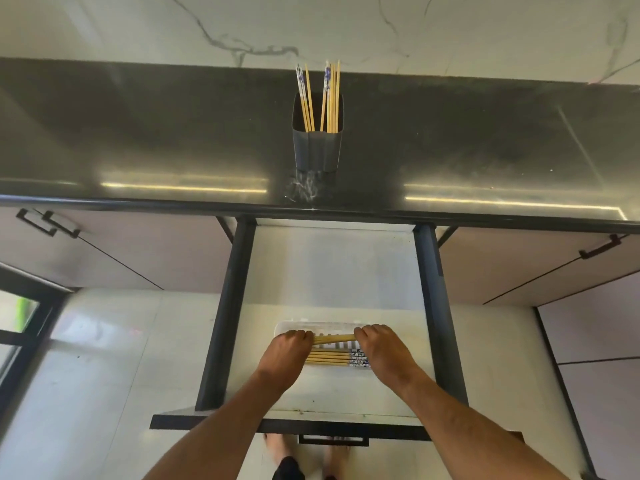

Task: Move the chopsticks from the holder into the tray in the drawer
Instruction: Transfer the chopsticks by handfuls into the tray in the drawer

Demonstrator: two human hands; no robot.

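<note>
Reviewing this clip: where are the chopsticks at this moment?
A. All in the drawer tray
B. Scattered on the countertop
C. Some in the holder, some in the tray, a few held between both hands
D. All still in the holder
C: several chopsticks still stand in the holder, a row lies in the tray, and both hands, left and right, hold a bundle over it.

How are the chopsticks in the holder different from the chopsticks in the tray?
The chopsticks in the holder stand upright, leaning a little; the chopsticks in the tray lie flat, side by side. Those in the holder sit up on the dark counter; those in the tray are down in the open drawer. No hand touches the first group; both hands are at the tray. Both groups are yellowish with blue-and-white patterned ends.
</note>
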